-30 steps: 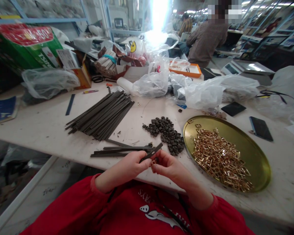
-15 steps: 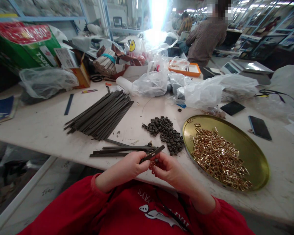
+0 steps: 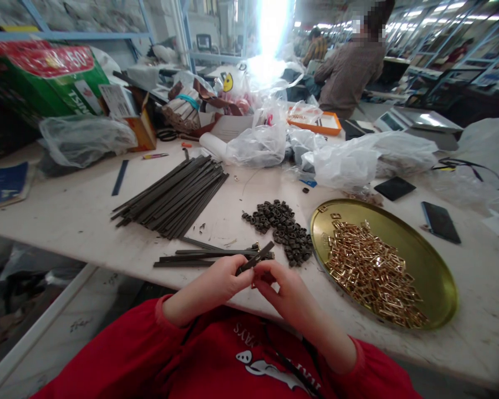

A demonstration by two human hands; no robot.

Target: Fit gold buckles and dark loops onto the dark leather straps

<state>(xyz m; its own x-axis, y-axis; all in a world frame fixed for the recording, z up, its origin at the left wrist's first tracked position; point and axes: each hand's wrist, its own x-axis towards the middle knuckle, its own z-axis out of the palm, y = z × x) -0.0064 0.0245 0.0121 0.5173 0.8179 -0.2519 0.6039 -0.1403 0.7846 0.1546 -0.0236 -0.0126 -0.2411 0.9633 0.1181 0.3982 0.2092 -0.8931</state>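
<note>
Near the table's front edge, my left hand (image 3: 228,275) is closed on a dark strap (image 3: 261,255), whose short end slants up to the right past the thumb. My right hand (image 3: 279,281) touches it from the right, fingertips pinched together on a gold buckle (image 3: 254,285) that is mostly hidden. Just behind lie a few dark straps (image 3: 191,258), with gold hardware at their right ends. A pile of small dark loops (image 3: 280,224) sits beyond my right hand. To the right, a round gold tray (image 3: 438,277) bears a heap of gold buckles (image 3: 370,271).
A large stack of dark straps (image 3: 174,194) lies at the left. Clear plastic bags (image 3: 341,158), an orange box (image 3: 316,123) and a bundle of sticks (image 3: 182,111) line the back. A phone (image 3: 441,221) rests at the right. A person (image 3: 349,72) stands beyond the table.
My right hand has shifted slightly, and its fingers now cover most of the gold buckle that showed before. The strap end in my left hand has tilted more upright and moved slightly left.
</note>
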